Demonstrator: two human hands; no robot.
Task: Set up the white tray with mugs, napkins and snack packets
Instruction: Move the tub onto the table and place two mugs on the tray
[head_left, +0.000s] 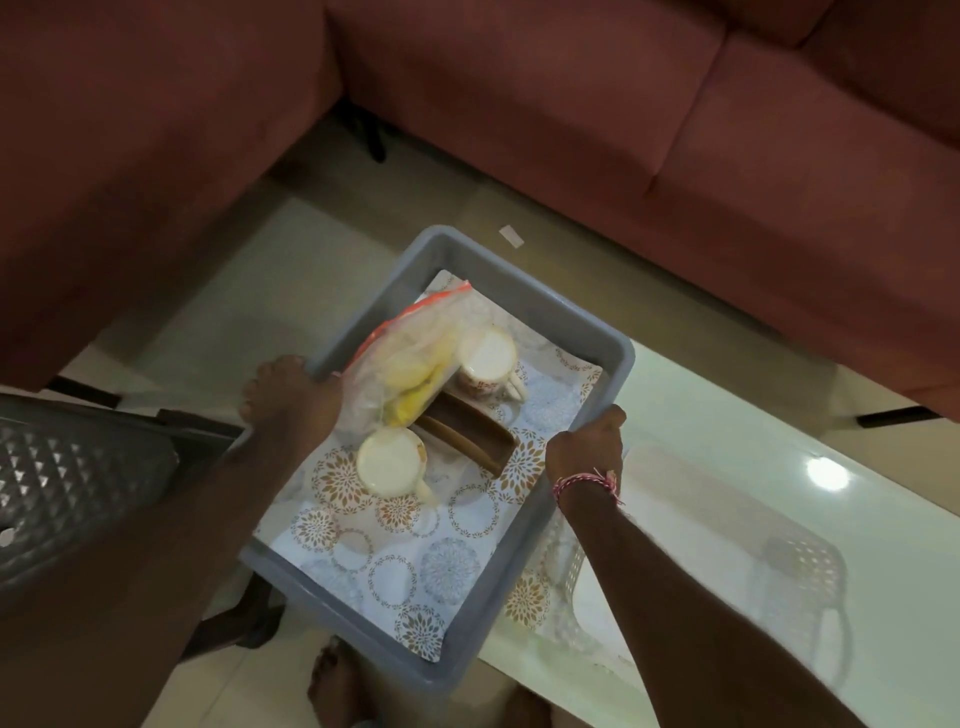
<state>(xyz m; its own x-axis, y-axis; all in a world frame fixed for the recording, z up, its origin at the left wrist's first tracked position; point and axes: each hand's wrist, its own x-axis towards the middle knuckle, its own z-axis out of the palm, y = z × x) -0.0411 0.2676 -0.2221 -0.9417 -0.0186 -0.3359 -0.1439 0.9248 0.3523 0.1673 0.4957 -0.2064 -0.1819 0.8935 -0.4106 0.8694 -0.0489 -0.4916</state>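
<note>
A grey plastic bin (511, 291) is held over the floor and the glass table's edge. My left hand (291, 397) grips its left rim and my right hand (587, 447) grips its right rim. Inside lies a tray (457, 525) with a white, floral-patterned face. On it are two white mugs, one at the back (488, 358) and one at the front (389, 462), a clear zip bag of yellow snacks (410, 369) and a brown wooden holder (467, 434). No napkins show.
A glass-topped table (779, 467) lies to the right, with a white perforated stool (800, 571) seen through it. A reddish sofa (571, 104) wraps the back and left. A dark plastic chair (78, 478) stands at the left. My foot (332, 680) is below the bin.
</note>
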